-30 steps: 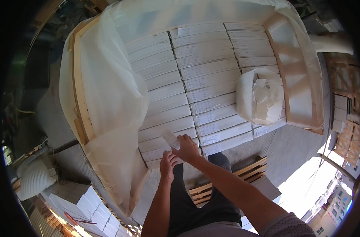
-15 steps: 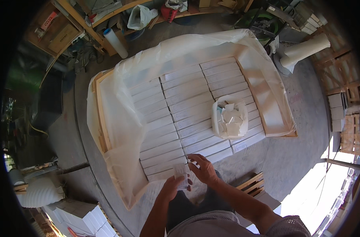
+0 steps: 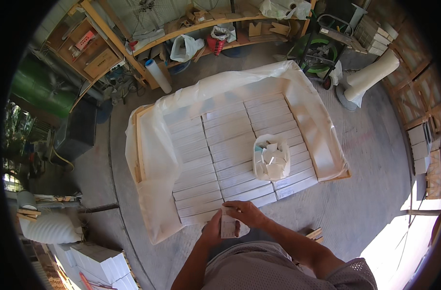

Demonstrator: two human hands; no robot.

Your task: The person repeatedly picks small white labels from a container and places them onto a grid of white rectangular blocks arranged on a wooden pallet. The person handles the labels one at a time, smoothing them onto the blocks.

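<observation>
A plastic-lined wooden tray (image 3: 139, 145) fills mid-frame, long white boxes (image 3: 230, 145) packed flat in rows, an open bag of slips (image 3: 271, 162) resting on top. At lower centre, left hand (image 3: 212, 233) and right hand (image 3: 247, 213) pinch one white slip (image 3: 228, 223), its long axis upright.

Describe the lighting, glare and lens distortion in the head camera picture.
Head view: strong fisheye, so the shelf at the top bows and a black rim rings the picture. Sunlight blows out the floor patch at lower right. The white boxes on the plastic sheet are evenly lit and fairly sharp. The small white box between left hand and right hand is slightly soft.
</observation>
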